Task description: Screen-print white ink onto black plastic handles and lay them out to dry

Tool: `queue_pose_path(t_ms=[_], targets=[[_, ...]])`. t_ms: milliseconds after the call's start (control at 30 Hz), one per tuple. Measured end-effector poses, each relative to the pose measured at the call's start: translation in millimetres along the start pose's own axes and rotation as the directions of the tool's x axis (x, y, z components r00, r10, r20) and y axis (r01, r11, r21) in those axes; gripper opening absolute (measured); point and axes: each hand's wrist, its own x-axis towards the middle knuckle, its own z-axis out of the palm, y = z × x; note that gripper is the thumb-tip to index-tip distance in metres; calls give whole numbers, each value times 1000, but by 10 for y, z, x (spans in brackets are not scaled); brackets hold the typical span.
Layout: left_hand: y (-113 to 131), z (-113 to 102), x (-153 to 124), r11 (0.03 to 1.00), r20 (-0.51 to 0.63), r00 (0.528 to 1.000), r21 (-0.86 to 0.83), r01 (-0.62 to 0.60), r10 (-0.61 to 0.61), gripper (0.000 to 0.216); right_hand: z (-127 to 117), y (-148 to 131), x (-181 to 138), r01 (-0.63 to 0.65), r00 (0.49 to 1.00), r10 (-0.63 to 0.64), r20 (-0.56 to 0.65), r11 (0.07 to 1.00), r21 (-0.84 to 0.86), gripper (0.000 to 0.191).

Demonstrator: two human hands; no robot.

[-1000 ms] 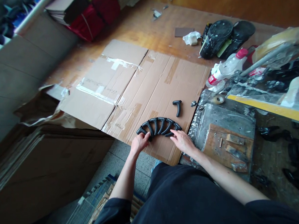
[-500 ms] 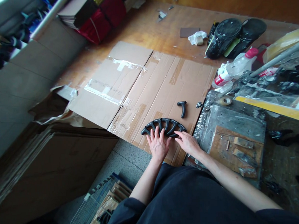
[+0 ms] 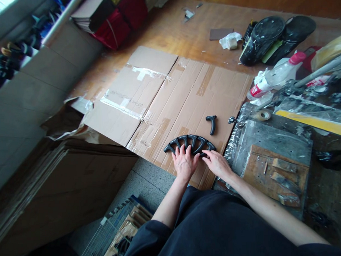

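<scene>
Several black curved plastic handles lie side by side in a fan on a flattened cardboard sheet. My left hand rests on the fan's near side, fingers stretched flat over the pieces. My right hand lies just to the right, its fingertips touching the fan's right end, fingers extended. One more black handle lies apart, a little beyond the fan.
A stained metal and wood fixture stands at the right. Behind it are a plastic bottle with a red cap, black containers, a tape roll and a small black part. Cardboard stacks fill the left.
My left hand slid from the fan's left end to its middle and flattened on the pieces. The right hand stayed at the right end. The view shifted slightly.
</scene>
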Motion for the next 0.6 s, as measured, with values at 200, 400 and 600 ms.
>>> queue_pose_path(t_ms=[200,400,600], targets=[[92,-33,54,999,-13,999,1,49,-49,50,23,-3,-2,-6,1000,6,-7,1000,-18,36],[113,-5,76,997,-40,997,-1,71,-71,50,41,-12,-10,-13,1000,12,-13,998,-56,35],[121,14,107,997,-16,997,-2,80,-80,53,59,-7,-19,-6,1000,5,-18,996,-87,35]])
